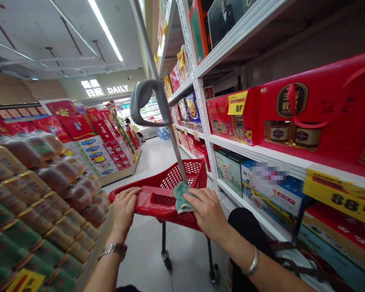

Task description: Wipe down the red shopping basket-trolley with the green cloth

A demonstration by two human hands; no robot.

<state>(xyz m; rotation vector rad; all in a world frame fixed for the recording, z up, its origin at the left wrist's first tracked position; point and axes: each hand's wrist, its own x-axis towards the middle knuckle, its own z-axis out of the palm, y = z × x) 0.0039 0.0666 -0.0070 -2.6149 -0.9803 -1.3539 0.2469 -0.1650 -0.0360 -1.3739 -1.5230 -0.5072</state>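
One red cart (164, 177) had perforated sides | handle (152, 207) lay between both hands | left hand (123, 209) gripped its left end | right hand (207, 211) held green cloth (182, 197) against it

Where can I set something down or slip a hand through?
Bare floor lies ahead between the stacked boxes and white shelves; a dark gap sits above the red gift boxes. Crowded: the red cart's rim, under left hand, right hand and green cloth.

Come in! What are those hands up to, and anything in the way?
Left hand resting on red cart rim. Right hand holding green cloth against rim. Grey pole rises close beyond the cloth.
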